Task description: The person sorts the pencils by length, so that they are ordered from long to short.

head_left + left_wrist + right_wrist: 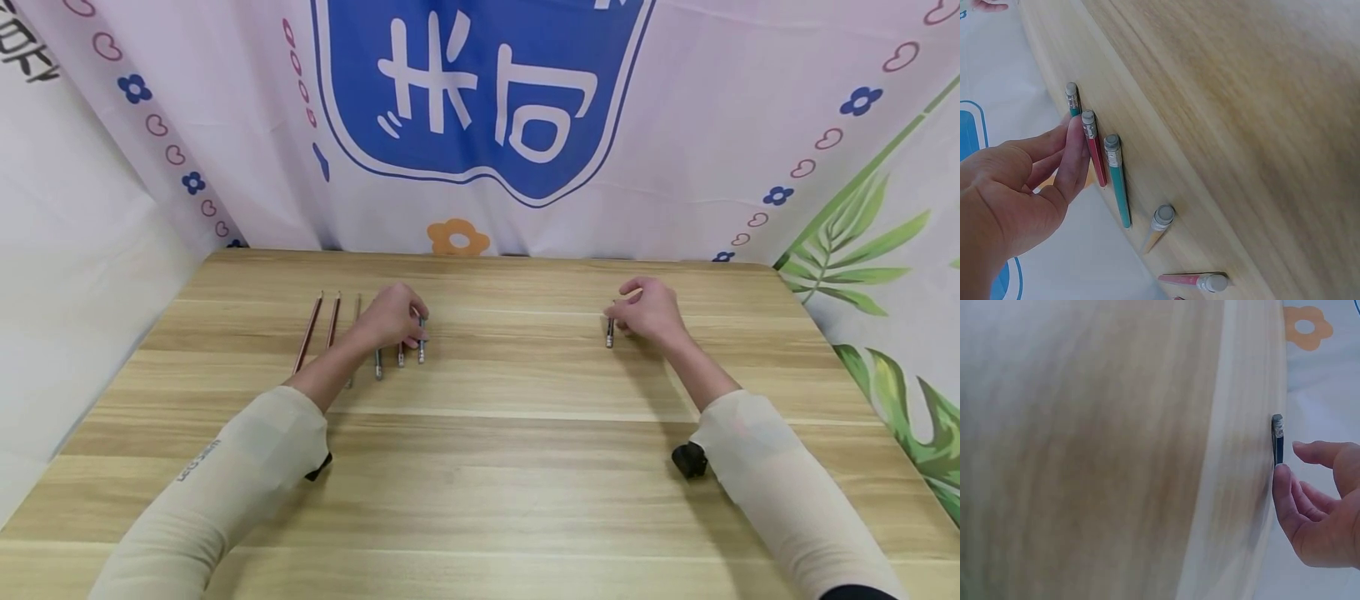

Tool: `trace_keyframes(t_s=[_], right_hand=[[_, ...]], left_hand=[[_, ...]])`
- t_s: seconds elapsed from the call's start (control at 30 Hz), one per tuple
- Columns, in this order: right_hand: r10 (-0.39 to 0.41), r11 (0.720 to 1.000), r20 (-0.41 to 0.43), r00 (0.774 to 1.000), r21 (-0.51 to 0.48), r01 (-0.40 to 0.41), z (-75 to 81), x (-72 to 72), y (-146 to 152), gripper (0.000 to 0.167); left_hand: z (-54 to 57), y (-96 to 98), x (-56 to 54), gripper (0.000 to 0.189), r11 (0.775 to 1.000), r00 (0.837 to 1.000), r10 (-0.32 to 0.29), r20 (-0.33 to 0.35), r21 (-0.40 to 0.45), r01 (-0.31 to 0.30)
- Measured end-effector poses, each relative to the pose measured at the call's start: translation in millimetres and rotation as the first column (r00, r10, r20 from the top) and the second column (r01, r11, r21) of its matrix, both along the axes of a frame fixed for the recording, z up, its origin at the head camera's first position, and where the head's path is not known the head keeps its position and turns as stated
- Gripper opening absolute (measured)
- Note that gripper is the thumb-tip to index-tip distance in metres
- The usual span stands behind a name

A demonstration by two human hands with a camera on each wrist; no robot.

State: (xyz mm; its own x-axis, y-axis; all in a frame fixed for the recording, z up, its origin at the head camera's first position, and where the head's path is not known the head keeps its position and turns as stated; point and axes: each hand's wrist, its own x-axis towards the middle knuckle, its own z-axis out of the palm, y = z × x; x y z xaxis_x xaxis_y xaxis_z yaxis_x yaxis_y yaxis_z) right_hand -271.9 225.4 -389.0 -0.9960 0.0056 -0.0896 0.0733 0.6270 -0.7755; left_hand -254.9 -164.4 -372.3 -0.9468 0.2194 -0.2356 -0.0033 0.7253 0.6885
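My left hand (393,317) is over the right end of a row of pencils. Its thumb and fingertips pinch a teal pencil (1074,107), whose eraser end points toward me. Just beside those fingers lie a red pencil (1095,153) and another teal pencil (1117,187). On the right, my right hand (651,312) is at a dark pencil (610,333) lying on the table. In the right wrist view one fingertip touches this pencil's side, while another finger stands apart from it. The far part of the dark pencil is hidden by the hand.
Farther left in the row are two red pencils, the outer red pencil (309,333) and the inner red pencil (333,321), plus a yellowish pencil (357,307). They lie on a wood-grain table (480,483). A printed cloth (247,167) hangs behind the table's far edge.
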Motion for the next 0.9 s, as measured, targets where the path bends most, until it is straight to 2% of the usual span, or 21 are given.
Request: trace_keyframes(t_s=[0.13,0.33,0.9], right_hand=[[-0.004,1.000,0.008,1.000,0.019,0.004,-2.9,-0.8,-0.4,0.048],[0.026,0.996,0.016,1.000,0.081,-0.028,-1.0,-1.9,-2.5,0.044],[0.030,0.996,0.050,0.998,0.087,-0.034,2.4,-3.7,-4.7,0.039]], left_hand=[[-0.3,-0.1,0.7,0.037,1.000,1.000,0.004,0.008,0.002,-0.004],[-0.5,0.1,0.3,0.037,1.000,1.000,0.012,0.019,0.015,-0.012],[-2.7,-0.1,0.4,0.035,0.999,1.000,0.025,0.006,0.029,-0.025]])
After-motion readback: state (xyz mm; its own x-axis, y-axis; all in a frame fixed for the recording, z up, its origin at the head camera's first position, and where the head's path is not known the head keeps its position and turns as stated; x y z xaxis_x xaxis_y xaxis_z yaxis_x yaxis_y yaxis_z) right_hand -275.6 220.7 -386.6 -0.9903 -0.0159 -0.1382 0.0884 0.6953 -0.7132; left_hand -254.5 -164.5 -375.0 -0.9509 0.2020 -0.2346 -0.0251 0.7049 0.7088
